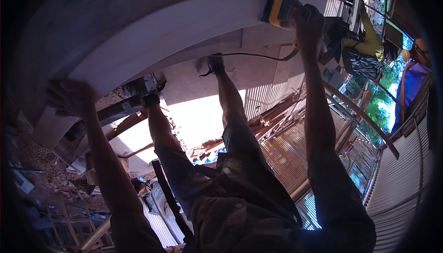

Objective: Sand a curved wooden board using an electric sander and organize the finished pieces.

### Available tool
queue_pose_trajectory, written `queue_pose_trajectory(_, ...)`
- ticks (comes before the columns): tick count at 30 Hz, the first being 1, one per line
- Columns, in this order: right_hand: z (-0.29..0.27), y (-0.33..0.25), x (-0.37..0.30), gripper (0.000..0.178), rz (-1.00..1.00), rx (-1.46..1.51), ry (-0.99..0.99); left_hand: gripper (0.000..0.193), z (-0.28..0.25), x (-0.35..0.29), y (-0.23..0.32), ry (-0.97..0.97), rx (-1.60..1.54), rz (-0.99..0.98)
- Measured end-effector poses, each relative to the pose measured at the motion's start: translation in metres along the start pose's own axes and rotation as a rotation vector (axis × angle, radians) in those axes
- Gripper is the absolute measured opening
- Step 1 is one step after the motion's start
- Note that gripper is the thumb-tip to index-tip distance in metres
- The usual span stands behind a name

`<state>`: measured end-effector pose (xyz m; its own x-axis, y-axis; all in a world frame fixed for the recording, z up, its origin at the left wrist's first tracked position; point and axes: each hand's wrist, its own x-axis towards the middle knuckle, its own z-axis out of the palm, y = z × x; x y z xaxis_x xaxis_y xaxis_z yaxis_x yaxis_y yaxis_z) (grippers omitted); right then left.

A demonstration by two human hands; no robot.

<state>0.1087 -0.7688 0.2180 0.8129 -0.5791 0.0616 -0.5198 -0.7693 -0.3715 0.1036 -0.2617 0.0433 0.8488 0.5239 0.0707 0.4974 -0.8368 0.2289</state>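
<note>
A long, pale wooden board [180, 27] stretches across the upper part of the view, its edge bent by the lens. My right hand [310, 20] is closed round a yellow and black power sander [278, 11], whose flat dark base meets the board near its right end. A dark cord [270, 58] trails from the sander toward the left. At the board's left end my left hand [71, 97] lies on the surface, fingers spread and in shadow. The sander's grip is mostly hidden by my right hand.
Under the board, my feet stand by sunlit flat panels [194, 114]. Wood scraps and shavings [50, 158] litter the left side. A person in yellow trousers [369, 36] sits at the upper right. Corrugated sheets [397, 193] and a curved wooden beam [364, 119] are at the right.
</note>
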Motion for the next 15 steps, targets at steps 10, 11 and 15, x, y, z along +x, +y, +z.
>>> queue_pose_trajectory(10,0.011,0.010,0.040,0.055,-0.130,-0.025,-0.016,0.064,-0.003,0.005,-0.009,-0.005,0.017,0.008)
queue_pose_trajectory(11,0.000,0.031,0.063,0.054,-0.145,-0.257,-0.066,0.063,0.000,0.006,-0.009,0.005,0.006,-0.002)
queue_pose_trajectory(15,0.001,0.006,0.039,0.057,0.209,-0.077,0.037,0.061,0.007,0.002,-0.011,0.030,0.011,-0.014)
